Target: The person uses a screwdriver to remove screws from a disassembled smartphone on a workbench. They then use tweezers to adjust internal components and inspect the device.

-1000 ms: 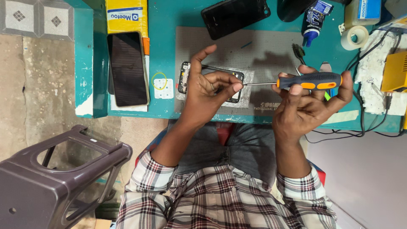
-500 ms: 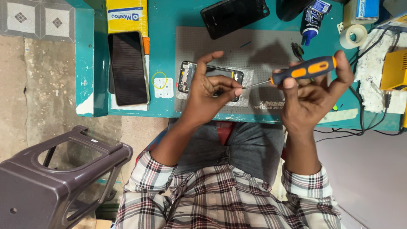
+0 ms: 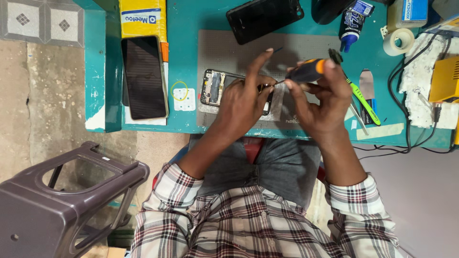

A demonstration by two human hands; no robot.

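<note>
— That phone (image 3: 213,88), back's off?
— Yep, insides showing, lying on the grey mat (image 3: 306,43). Left hand (image 3: 246,93) pins it, fingers curled. Right hand (image 3: 321,98) grips an orange-black screwdriver (image 3: 306,71), tip at the phone.

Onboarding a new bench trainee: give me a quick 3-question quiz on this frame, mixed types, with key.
1. True or false: the right hand holds a screwdriver with a black and orange handle.
2. What does the left hand rest on? A) opened phone B) tape roll C) purple stool
3. Fill in: the intact phone with the dark screen lies to the ____ of the grey work mat in the picture.

Key: 1 true; 2 A; 3 left.
</note>
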